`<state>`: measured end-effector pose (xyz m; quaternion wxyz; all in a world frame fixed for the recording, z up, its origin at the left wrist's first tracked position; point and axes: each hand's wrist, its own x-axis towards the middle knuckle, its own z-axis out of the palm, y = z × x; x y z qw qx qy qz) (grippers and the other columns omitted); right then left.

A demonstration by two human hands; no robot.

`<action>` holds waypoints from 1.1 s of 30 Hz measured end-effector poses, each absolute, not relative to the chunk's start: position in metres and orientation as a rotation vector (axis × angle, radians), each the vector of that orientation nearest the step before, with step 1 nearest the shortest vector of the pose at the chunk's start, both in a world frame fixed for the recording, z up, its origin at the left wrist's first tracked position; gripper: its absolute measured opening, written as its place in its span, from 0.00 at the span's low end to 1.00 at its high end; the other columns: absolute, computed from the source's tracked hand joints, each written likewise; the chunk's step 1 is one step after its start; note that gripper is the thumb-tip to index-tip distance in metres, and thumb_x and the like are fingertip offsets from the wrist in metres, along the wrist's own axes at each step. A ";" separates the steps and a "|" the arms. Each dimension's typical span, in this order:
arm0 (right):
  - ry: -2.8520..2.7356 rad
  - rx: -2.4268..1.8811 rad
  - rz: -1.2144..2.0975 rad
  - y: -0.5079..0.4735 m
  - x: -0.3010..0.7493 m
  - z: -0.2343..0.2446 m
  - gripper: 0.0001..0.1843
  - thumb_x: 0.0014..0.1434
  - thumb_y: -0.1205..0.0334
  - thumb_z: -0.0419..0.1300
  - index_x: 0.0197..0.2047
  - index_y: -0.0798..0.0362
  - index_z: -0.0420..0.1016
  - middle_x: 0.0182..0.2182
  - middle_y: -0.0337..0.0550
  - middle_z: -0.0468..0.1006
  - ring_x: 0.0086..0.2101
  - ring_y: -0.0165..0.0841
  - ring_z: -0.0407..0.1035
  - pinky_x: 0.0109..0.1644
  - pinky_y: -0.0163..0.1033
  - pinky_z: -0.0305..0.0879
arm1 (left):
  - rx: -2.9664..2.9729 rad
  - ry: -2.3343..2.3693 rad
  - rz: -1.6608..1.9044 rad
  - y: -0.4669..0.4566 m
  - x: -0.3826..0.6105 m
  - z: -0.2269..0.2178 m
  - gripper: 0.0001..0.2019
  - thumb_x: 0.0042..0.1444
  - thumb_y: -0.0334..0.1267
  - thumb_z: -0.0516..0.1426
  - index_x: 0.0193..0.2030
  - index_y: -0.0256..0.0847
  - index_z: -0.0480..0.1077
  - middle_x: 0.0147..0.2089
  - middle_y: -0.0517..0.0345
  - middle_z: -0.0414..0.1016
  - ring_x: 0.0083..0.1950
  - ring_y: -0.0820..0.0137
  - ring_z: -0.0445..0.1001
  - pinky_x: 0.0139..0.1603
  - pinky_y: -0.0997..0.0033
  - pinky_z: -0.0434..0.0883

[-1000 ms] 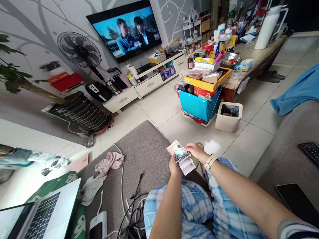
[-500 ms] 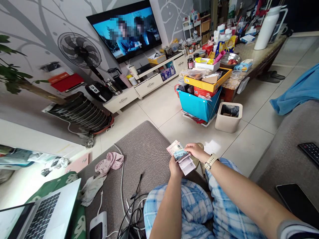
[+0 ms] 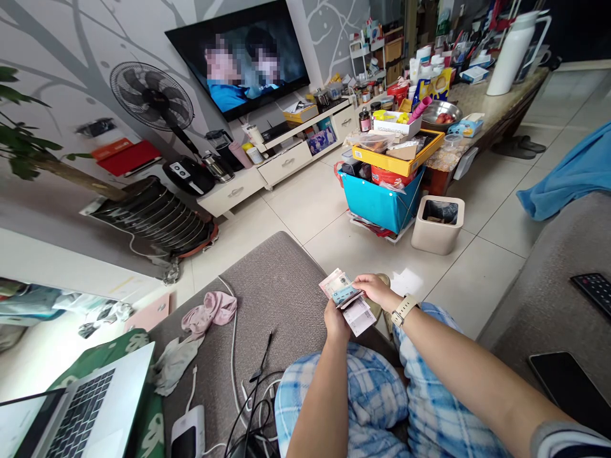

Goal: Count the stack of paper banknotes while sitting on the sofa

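Observation:
A small stack of banknotes is held out over my knees, which are in blue plaid trousers. My left hand grips the stack from below, fingers closed around it. My right hand, with a pale watch on its wrist, pinches the top notes at their right side. The notes are pinkish and bluish, and their lower end sticks out white between the two hands.
I sit on a grey sofa with a pink cloth, cables and a laptop to my left. A beige bin and a blue crate stand on the tiled floor ahead. A phone and remote lie at right.
Both hands stay in place on the banknotes; the top bluish note has shifted slightly. The picture on the television has changed.

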<state>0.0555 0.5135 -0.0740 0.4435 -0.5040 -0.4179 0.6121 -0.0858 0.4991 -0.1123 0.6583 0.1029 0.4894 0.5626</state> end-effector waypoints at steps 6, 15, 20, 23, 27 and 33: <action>-1.027 -1.234 1.525 0.515 0.055 -0.077 0.15 0.47 0.48 0.62 0.21 0.50 0.68 0.17 0.32 0.62 0.21 0.30 0.57 0.29 0.37 0.51 | 0.227 1.115 1.279 0.499 -0.085 -0.109 0.14 0.48 0.33 0.63 0.43 0.36 0.77 0.38 0.50 0.82 0.41 0.57 0.82 0.45 0.59 0.78; -1.032 -1.195 1.550 0.514 0.055 -0.078 0.18 0.51 0.45 0.61 0.22 0.51 0.69 0.19 0.36 0.68 0.23 0.31 0.61 0.29 0.37 0.53 | 0.207 1.119 1.257 0.498 -0.086 -0.105 0.11 0.51 0.35 0.63 0.41 0.35 0.76 0.36 0.50 0.81 0.39 0.58 0.82 0.43 0.60 0.78; -1.071 -1.214 1.569 0.513 0.055 -0.077 0.19 0.53 0.46 0.61 0.21 0.51 0.70 0.19 0.40 0.73 0.22 0.31 0.61 0.28 0.37 0.53 | 0.198 1.111 1.251 0.500 -0.084 -0.109 0.11 0.53 0.39 0.63 0.42 0.35 0.75 0.37 0.48 0.81 0.38 0.58 0.82 0.44 0.59 0.78; -1.110 -1.304 1.528 0.512 0.055 -0.078 0.15 0.48 0.50 0.66 0.22 0.51 0.69 0.19 0.36 0.71 0.22 0.30 0.59 0.28 0.36 0.51 | 0.216 1.119 1.267 0.499 -0.083 -0.109 0.10 0.53 0.36 0.63 0.42 0.37 0.75 0.36 0.50 0.81 0.38 0.59 0.82 0.44 0.60 0.78; -1.122 -1.364 1.464 0.512 0.056 -0.082 0.14 0.44 0.54 0.68 0.23 0.51 0.67 0.18 0.32 0.67 0.23 0.29 0.59 0.28 0.36 0.52 | 0.252 1.124 1.292 0.498 -0.083 -0.107 0.09 0.53 0.33 0.63 0.41 0.37 0.74 0.35 0.52 0.80 0.37 0.62 0.81 0.43 0.62 0.77; -1.023 -1.444 1.368 0.515 0.058 -0.094 0.16 0.43 0.55 0.70 0.30 0.50 0.68 0.23 0.34 0.71 0.24 0.31 0.64 0.29 0.37 0.57 | 0.313 1.121 1.298 0.497 -0.085 -0.108 0.12 0.46 0.33 0.67 0.37 0.38 0.73 0.26 0.62 0.74 0.28 0.68 0.77 0.36 0.67 0.74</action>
